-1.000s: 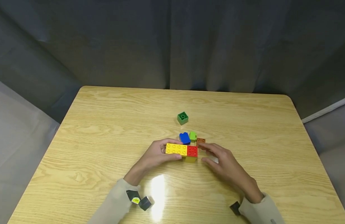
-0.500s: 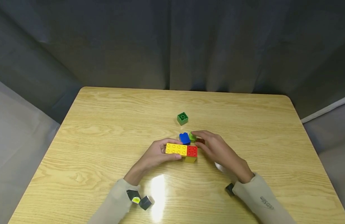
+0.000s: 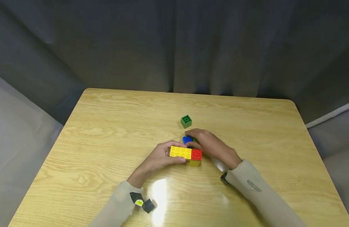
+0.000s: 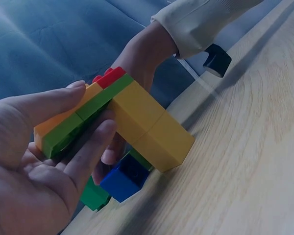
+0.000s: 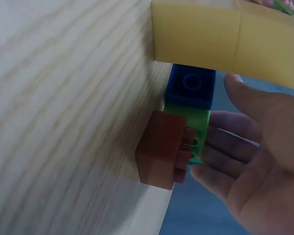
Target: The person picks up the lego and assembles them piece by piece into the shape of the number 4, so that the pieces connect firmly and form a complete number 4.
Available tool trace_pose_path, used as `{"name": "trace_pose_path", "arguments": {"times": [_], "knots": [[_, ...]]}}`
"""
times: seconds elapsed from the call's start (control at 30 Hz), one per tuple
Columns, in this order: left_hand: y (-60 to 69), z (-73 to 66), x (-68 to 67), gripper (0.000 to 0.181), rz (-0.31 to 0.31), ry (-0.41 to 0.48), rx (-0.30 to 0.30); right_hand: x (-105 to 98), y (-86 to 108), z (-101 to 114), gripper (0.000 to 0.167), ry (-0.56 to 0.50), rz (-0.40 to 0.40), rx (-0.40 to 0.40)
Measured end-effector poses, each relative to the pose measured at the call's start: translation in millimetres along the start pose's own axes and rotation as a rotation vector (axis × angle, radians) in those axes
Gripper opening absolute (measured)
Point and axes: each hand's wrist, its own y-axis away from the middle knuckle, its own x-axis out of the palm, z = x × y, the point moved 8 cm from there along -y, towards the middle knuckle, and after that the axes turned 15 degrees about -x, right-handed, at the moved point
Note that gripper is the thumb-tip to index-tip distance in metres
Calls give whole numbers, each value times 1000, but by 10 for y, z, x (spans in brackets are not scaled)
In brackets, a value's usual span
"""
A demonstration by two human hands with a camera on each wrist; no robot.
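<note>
My left hand point(image 3: 157, 157) grips a joined block build by its long arm, thumb on the near side and fingers on the far side. A yellow brick point(image 3: 180, 152) and a red brick point(image 3: 196, 154) top it, a green layer point(image 4: 100, 100) runs below, and a yellow column point(image 4: 142, 129) reaches down to the table. Behind the build, my right hand point(image 3: 215, 146) bends round a blue brick point(image 5: 191, 85); in the right wrist view its thumb stands apart from that brick. Beside the blue brick lie a lime brick point(image 5: 198, 117) and a brown brick point(image 5: 159, 147).
A dark green brick point(image 3: 186, 121) lies hollow side up farther back on the wooden table point(image 3: 120, 110). Dark curtains point(image 3: 220, 47) hang beyond the table's far edge. Small black devices are strapped at both sleeves.
My right hand has moved left and away from me, from near the brown brick over the lime brick to the blue brick. The left hand keeps its hold on the build.
</note>
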Motion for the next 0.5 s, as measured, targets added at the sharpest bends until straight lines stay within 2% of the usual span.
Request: {"name": "trace_pose_path", "arguments": {"times": [0.17, 0.5], "knots": [[-5, -3, 13, 47, 13, 3, 13, 49, -27, -41, 45, -29, 41, 21], [-13, 7, -19, 46, 8, -9, 4, 88, -44, -85, 35, -137, 55, 17]]}}
